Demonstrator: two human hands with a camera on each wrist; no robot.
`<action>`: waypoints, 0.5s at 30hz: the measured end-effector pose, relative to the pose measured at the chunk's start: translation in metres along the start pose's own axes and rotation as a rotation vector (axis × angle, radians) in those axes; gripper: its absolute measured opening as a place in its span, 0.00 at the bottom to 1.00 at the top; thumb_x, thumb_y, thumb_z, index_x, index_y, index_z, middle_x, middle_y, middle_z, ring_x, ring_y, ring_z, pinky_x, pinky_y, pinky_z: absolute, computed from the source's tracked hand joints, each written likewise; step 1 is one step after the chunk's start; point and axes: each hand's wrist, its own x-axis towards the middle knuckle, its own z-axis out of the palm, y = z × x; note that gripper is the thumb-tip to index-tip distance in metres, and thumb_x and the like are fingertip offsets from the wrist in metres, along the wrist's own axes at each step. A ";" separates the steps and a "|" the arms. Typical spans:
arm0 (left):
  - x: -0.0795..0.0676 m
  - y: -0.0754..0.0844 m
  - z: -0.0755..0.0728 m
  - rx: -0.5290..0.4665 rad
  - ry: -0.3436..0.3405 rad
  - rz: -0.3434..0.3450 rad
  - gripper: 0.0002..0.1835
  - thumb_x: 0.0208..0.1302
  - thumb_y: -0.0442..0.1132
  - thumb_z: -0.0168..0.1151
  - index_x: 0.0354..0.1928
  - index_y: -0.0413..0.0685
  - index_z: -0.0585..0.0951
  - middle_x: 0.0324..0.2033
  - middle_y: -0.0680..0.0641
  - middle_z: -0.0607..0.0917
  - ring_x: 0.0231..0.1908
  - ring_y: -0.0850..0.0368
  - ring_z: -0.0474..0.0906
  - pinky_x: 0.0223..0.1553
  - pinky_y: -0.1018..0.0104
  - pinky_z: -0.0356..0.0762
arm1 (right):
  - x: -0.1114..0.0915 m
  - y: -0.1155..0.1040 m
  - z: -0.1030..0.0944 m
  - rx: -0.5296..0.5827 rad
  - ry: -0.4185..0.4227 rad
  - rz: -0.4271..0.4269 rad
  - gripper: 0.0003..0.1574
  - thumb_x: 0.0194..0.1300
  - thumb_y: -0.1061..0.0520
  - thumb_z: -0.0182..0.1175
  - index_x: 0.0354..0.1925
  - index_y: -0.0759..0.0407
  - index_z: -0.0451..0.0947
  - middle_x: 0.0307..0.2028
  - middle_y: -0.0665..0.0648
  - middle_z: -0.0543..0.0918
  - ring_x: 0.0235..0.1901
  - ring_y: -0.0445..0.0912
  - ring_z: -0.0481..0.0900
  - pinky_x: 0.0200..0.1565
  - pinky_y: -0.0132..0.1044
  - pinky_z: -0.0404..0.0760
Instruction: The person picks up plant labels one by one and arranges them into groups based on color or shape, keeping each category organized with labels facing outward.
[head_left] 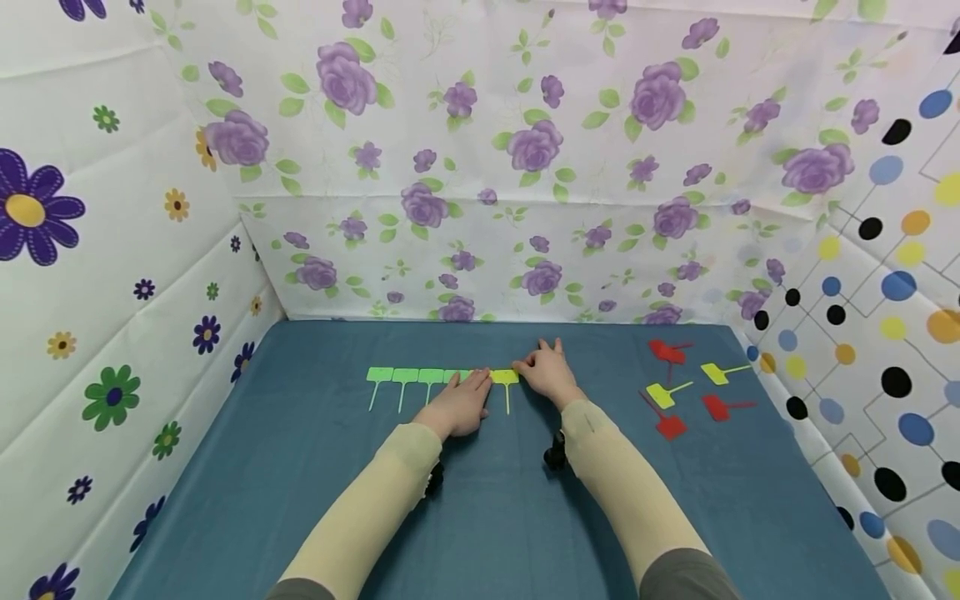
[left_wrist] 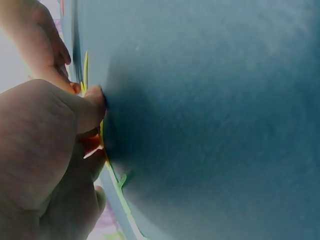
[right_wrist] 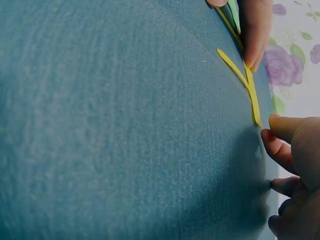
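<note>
From my distant station I take the yellow T-shaped tag (head_left: 505, 377) as landmark: it lies on the blue bench (head_left: 510, 533), its stem toward the wearer. Left of it, green tags (head_left: 406, 376) continue the row, edge by edge. The left hand (head_left: 456, 406) rests across the row at the tag's left edge, its grip flattened, fingers extended. The right hand (head_left: 550, 373) is at the tag's right edge, its grip loose, holding nothing. Well right of the tag lie loose red tags (head_left: 671, 427) and loose yellow tags (head_left: 660, 396). My widest room is on the tag's near side; beyond it, a narrower strip reaches the bench's far edge.
</note>
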 end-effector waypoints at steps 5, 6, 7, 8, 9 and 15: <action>0.006 -0.003 -0.004 0.022 0.019 0.007 0.34 0.85 0.51 0.54 0.84 0.44 0.62 0.84 0.45 0.57 0.83 0.50 0.52 0.82 0.41 0.44 | 0.000 0.002 -0.001 -0.003 0.000 -0.004 0.25 0.80 0.40 0.61 0.38 0.57 0.90 0.80 0.72 0.60 0.83 0.70 0.38 0.79 0.67 0.54; 0.006 -0.003 -0.006 0.016 0.019 0.009 0.33 0.85 0.51 0.54 0.83 0.44 0.64 0.83 0.45 0.59 0.82 0.50 0.54 0.82 0.41 0.45 | -0.001 0.002 -0.001 -0.005 0.001 -0.003 0.25 0.81 0.40 0.61 0.39 0.57 0.90 0.80 0.72 0.61 0.83 0.70 0.39 0.79 0.67 0.54; 0.006 -0.003 -0.008 0.006 0.019 0.012 0.32 0.86 0.51 0.54 0.82 0.44 0.65 0.83 0.44 0.60 0.82 0.50 0.55 0.82 0.40 0.45 | -0.001 0.002 -0.002 -0.006 0.002 -0.001 0.26 0.81 0.40 0.61 0.39 0.58 0.90 0.80 0.72 0.61 0.83 0.69 0.39 0.79 0.66 0.54; 0.007 -0.003 -0.010 -0.010 0.019 0.013 0.31 0.86 0.50 0.53 0.82 0.43 0.66 0.82 0.44 0.61 0.81 0.49 0.57 0.82 0.40 0.45 | -0.002 0.002 -0.002 -0.008 0.003 0.000 0.26 0.81 0.39 0.60 0.38 0.58 0.90 0.79 0.72 0.62 0.83 0.69 0.39 0.79 0.66 0.54; 0.007 -0.003 -0.012 -0.030 0.020 0.012 0.30 0.86 0.49 0.52 0.81 0.43 0.67 0.82 0.43 0.62 0.81 0.48 0.58 0.82 0.40 0.46 | -0.002 0.002 -0.002 -0.008 0.005 0.001 0.27 0.81 0.39 0.60 0.37 0.58 0.89 0.79 0.72 0.63 0.83 0.69 0.39 0.79 0.65 0.53; 0.012 -0.007 -0.017 -0.151 0.056 0.027 0.25 0.88 0.45 0.51 0.78 0.42 0.72 0.78 0.41 0.68 0.78 0.45 0.63 0.82 0.41 0.45 | -0.005 0.002 -0.005 0.009 0.032 -0.002 0.27 0.81 0.40 0.60 0.30 0.56 0.84 0.77 0.72 0.66 0.83 0.68 0.42 0.80 0.64 0.53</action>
